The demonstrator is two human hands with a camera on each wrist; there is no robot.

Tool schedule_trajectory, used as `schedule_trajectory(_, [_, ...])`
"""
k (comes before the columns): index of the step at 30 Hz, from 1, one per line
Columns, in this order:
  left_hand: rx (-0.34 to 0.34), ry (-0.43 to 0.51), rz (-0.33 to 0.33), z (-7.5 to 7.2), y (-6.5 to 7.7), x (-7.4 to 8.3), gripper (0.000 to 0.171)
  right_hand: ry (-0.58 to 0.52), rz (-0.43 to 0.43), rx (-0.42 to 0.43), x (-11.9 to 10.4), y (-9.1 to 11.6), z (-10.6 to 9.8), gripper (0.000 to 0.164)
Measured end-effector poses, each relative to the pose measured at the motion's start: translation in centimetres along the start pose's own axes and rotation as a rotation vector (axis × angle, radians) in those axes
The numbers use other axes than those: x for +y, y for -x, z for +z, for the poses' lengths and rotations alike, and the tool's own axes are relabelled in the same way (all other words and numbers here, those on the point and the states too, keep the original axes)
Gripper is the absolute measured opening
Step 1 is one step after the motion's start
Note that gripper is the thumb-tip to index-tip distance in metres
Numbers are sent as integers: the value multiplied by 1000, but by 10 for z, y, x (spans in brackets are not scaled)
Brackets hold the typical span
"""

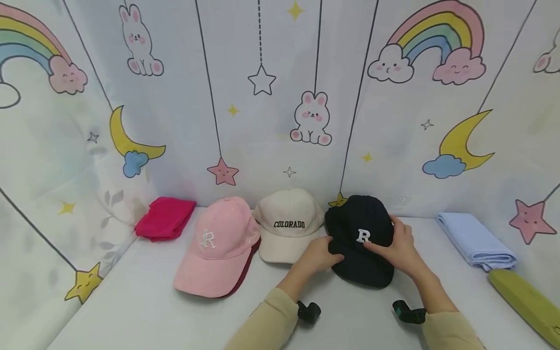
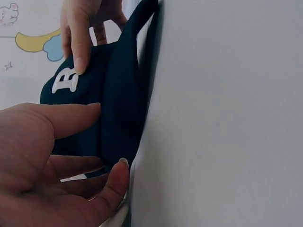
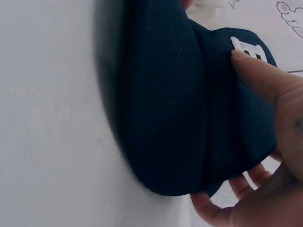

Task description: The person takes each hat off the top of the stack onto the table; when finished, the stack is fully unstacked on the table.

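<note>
A dark navy baseball cap (image 1: 360,216) with a white letter R on its front stands at the back of the table, right of a cream cap (image 1: 290,209) lettered COLORADO. My left hand (image 1: 317,255) grips its left side, thumb on the front near the brim and fingers around the edge. On the other side, my right hand (image 1: 403,250) holds the crown, with the thumb pressed by the letter and the fingers behind. The brim (image 3: 161,113) points toward me, close over the table in the right wrist view.
Left of the cream cap sits a pink cap (image 1: 223,233), with a dark red edge showing beneath it. A folded bright pink cloth (image 1: 165,218) lies at the back left. On the right are a folded light blue cloth (image 1: 477,240) and a long green object (image 1: 527,304).
</note>
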State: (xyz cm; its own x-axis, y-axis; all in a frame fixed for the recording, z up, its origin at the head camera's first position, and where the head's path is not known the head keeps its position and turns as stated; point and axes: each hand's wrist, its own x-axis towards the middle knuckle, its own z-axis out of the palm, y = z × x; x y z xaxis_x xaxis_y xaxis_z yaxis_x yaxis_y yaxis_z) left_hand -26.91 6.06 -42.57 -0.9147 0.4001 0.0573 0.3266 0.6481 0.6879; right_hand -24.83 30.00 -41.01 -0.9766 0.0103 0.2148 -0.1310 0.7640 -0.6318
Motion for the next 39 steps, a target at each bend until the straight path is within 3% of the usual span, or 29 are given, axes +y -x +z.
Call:
schedule_trajectory(8, [-19,38,-35,-17,13,-2,63,-44,-29,0,5,-13,16,113])
schedule_trajectory(15, [5,116,17,-39,27,-20,61,-23,-1,-40,2,-18,26,130])
schedule_trajectory(20, [14,118,56,-62,44,-33,58,-30,2,-97,13,-26,22,137])
schedule_trajectory(27, [25,137,71,-90,71,-45,59,-150,-105,-131,28,-43,20,133])
schedule_trajectory(30, [27,140,61,-97,81,-51,60,-185,-137,-137,29,-48,22,133])
schedule_trajectory(39, [20,141,78,-107,102,-64,61,-180,-108,-164,31,-55,23,132])
